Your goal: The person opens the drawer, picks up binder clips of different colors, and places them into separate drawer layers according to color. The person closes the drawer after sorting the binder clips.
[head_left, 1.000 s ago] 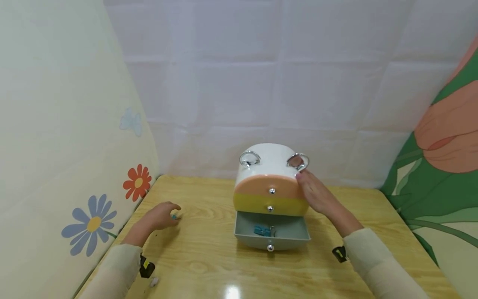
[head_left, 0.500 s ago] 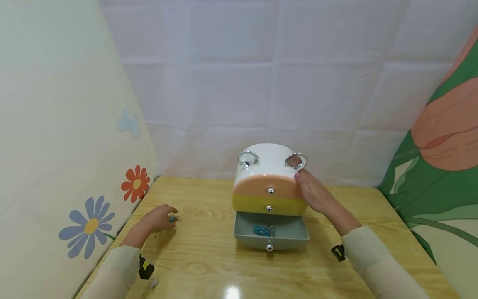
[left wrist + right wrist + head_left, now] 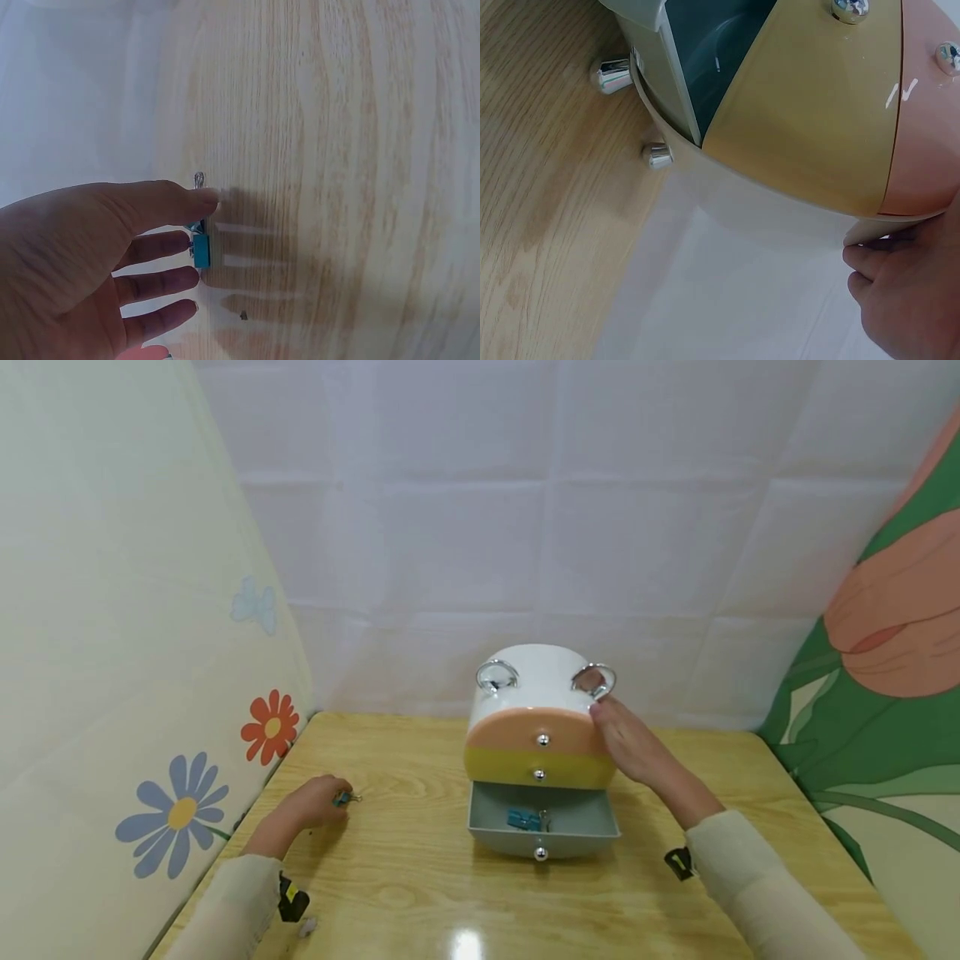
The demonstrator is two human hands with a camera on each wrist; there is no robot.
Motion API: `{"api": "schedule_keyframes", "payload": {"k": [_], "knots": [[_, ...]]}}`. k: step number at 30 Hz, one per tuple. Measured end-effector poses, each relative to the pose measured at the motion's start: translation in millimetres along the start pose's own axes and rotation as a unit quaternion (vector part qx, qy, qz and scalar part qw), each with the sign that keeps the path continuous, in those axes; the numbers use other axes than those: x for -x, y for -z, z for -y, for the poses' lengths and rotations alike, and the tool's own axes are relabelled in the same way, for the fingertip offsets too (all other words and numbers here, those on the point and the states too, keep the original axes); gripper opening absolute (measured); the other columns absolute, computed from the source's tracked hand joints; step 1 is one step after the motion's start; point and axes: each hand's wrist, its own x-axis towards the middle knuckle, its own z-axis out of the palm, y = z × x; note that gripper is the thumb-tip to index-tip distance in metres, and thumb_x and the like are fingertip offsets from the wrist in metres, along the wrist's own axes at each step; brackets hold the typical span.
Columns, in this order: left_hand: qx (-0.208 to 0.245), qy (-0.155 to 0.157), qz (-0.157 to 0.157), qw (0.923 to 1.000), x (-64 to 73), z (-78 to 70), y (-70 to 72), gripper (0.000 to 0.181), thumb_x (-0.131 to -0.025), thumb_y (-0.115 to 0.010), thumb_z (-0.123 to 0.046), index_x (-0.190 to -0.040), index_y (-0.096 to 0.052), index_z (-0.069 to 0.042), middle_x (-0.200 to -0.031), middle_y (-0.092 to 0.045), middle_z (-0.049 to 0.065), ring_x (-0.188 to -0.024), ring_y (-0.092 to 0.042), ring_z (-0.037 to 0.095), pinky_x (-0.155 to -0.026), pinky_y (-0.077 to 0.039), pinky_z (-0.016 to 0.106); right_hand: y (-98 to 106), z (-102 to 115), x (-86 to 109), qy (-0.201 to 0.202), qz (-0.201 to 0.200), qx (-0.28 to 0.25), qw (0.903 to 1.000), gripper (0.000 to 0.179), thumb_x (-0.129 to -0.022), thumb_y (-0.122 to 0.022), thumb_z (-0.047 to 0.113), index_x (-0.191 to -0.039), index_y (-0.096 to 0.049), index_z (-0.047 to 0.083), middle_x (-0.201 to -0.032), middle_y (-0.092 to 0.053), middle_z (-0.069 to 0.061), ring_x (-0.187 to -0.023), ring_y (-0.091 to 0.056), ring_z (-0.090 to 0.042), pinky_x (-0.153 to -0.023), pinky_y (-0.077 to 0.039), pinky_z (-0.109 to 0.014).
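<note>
My left hand [image 3: 315, 800] is low over the left side of the table, its thumb and fingertips around a small teal binder clip [image 3: 201, 251]. A silver wire handle [image 3: 199, 180] sticks out past the thumb. My right hand [image 3: 630, 745] rests against the right side of a small rounded drawer cabinet [image 3: 546, 672], the thumb near its upper front edge and fingertips behind a chrome ring. The cabinet's grey bottom drawer [image 3: 487, 837] is pulled out. Inside lie teal binder clips [image 3: 523, 819] with silver handles. In the right wrist view, the right hand [image 3: 919, 289] touches the cabinet's outer wall.
Above the drawer are a yellow drawer [image 3: 495, 766] and an orange one [image 3: 502, 731], both pushed in. A small pale scrap [image 3: 308, 927] lies by the left wrist. White cloth [image 3: 420, 527] hangs behind the wooden table [image 3: 405, 893]; floral panels stand at both sides.
The left hand's fingers have drawn in around the binder clip, which has shifted slightly left with them. The right hand and the cabinet have stayed in place.
</note>
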Motion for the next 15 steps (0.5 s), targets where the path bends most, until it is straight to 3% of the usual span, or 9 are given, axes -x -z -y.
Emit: {"api": "schedule_keyframes", "payload": {"k": [15], "knots": [[-0.005,0.015,-0.013,0.9998,-1.1,3.6,-4.2,0.026,-0.086,-0.076,-0.006,-0.111,-0.07,0.001,-0.101,-0.064,0.012,-0.09,-0.06,0.027,-0.083,-0.054,0.049,0.0,-1.7,-0.2,0.004,-0.003,-0.005,1.0,0.061,-0.112,-0.018,0.036,-0.159,-0.023,-0.002,-0.159,-0.028,-0.032,-0.146,-0.026,-0.051,-0.118,-0.02,-0.065]]}}
